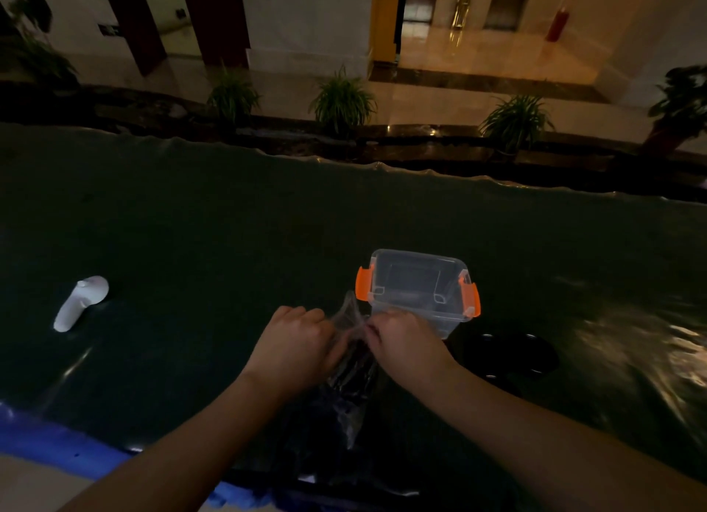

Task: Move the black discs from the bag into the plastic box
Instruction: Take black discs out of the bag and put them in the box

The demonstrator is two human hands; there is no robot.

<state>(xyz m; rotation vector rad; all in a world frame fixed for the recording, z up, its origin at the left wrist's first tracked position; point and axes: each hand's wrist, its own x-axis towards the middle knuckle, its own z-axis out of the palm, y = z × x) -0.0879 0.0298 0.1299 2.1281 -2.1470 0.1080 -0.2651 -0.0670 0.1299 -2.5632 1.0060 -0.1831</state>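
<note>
A clear plastic bag (350, 381) lies on the dark table in front of me, with dark contents inside that are hard to make out. My left hand (296, 345) and my right hand (403, 345) both pinch the bag's top end, pulling it between them. Just beyond my right hand stands the clear plastic box (417, 282) with orange side latches, open and apparently empty. To the right of my right forearm lie black round discs (509, 356), barely visible against the dark cover.
A white handheld controller (78, 303) lies at the left of the table. The table has a dark glossy cover (229, 244) with blue edging at the near left. Potted plants and a lobby floor lie beyond the far edge.
</note>
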